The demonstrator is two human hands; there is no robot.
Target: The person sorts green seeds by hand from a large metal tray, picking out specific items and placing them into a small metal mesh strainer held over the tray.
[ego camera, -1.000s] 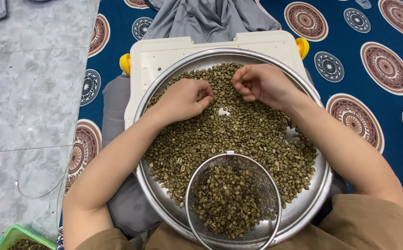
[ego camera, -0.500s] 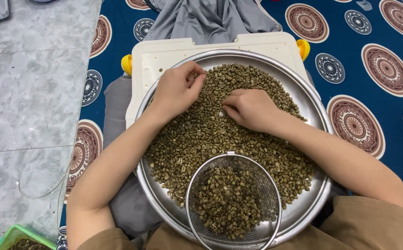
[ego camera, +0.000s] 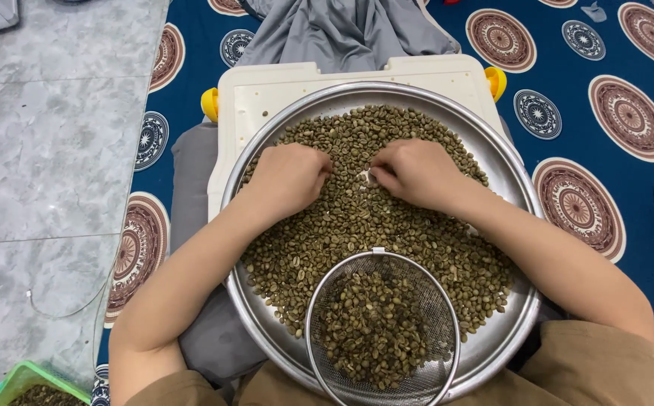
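Head view: steel tray [ego camera: 501, 154] holds green beans [ego camera: 387, 225]; sieve [ego camera: 382, 328] perhaps darker ones.

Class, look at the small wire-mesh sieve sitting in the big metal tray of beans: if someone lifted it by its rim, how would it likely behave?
The wire-mesh sieve would probably keep its shape, since its metal rim looks rigid. It holds a heap of beans, so it may feel heavier than an empty one and could tip if lifted from one side. Small fragments might drop through the mesh onto the metal tray.

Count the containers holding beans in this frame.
3. A big round metal tray under both hands, a wire-mesh sieve resting on its near edge, and a green basket at the bottom-left corner, partly cut off. Others may lie out of frame.
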